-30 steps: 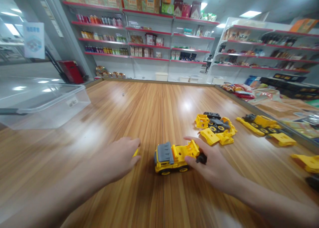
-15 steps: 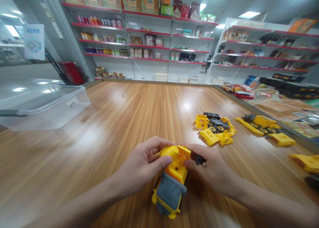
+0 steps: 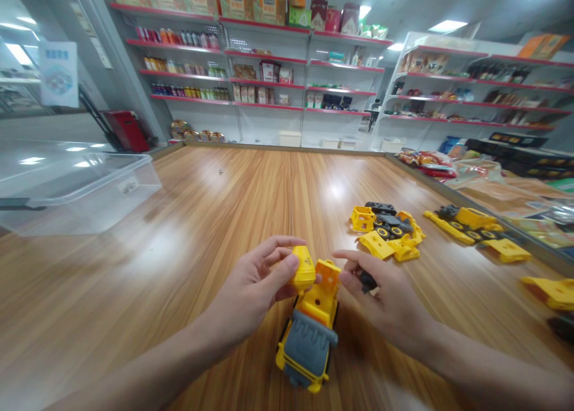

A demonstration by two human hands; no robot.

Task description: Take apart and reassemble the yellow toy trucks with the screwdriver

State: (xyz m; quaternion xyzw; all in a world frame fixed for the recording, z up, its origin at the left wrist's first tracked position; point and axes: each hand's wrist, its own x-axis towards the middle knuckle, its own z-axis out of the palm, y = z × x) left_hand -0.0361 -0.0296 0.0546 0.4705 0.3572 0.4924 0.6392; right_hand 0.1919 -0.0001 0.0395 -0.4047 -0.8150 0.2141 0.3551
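Observation:
My left hand (image 3: 262,282) pinches a yellow toy mixer drum (image 3: 304,270) marked with a small warning triangle. Beneath and right of the drum, a yellow toy truck (image 3: 307,348) with a grey cab roof stands on the table. Its yellow rear bed has a round hole and a raised end plate. My right hand (image 3: 383,288) is beside that end plate, thumb and index finger apart. A small black part (image 3: 368,281) shows within its curled fingers, mostly hidden by the hand.
Yellow and black toy vehicle pieces (image 3: 388,228) lie at the right, with another partly built toy truck (image 3: 479,222) farther over. At the right edge are more yellow parts (image 3: 553,291). A clear plastic bin (image 3: 103,189) stands left on the wooden table (image 3: 251,201).
My left hand has lifted the mixer drum off the truck bed, turning it more upright. My right hand has drawn slightly away from the truck, its fingers loosened from the end plate.

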